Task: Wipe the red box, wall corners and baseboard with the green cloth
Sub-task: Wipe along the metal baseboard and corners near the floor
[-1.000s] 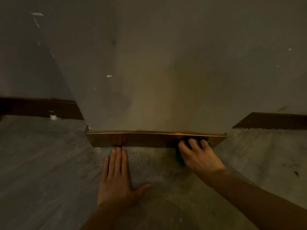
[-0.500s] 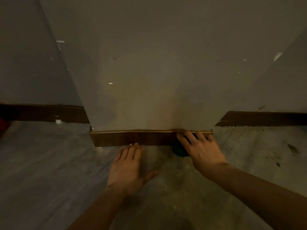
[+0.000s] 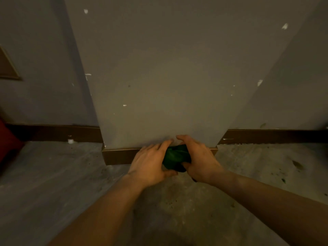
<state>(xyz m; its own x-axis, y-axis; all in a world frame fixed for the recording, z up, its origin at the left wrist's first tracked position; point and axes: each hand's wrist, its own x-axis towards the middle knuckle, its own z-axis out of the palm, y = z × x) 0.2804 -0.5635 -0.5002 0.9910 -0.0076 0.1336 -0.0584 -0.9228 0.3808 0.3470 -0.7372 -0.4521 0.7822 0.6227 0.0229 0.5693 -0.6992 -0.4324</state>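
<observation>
Both hands meet on the bunched green cloth [image 3: 174, 156]: the left hand [image 3: 150, 163], at 9 o'clock of it, cups one side with fingers curled, and the right hand [image 3: 199, 157], at 3 o'clock, clamps the other between fingers and thumb. The cloth sits against the baseboard [image 3: 118, 156] of the projecting wall [image 3: 159, 77]. The step appears to be regathering the cloth; a flat, firm pad would wipe the baseboard's top edge and end corners best. A red object [image 3: 8, 144], perhaps the box, lies at far 9 o'clock.

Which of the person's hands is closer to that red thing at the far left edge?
Left. The left hand is on the side nearer the red box; the right hand lies beyond the green cloth, farther away.
</observation>
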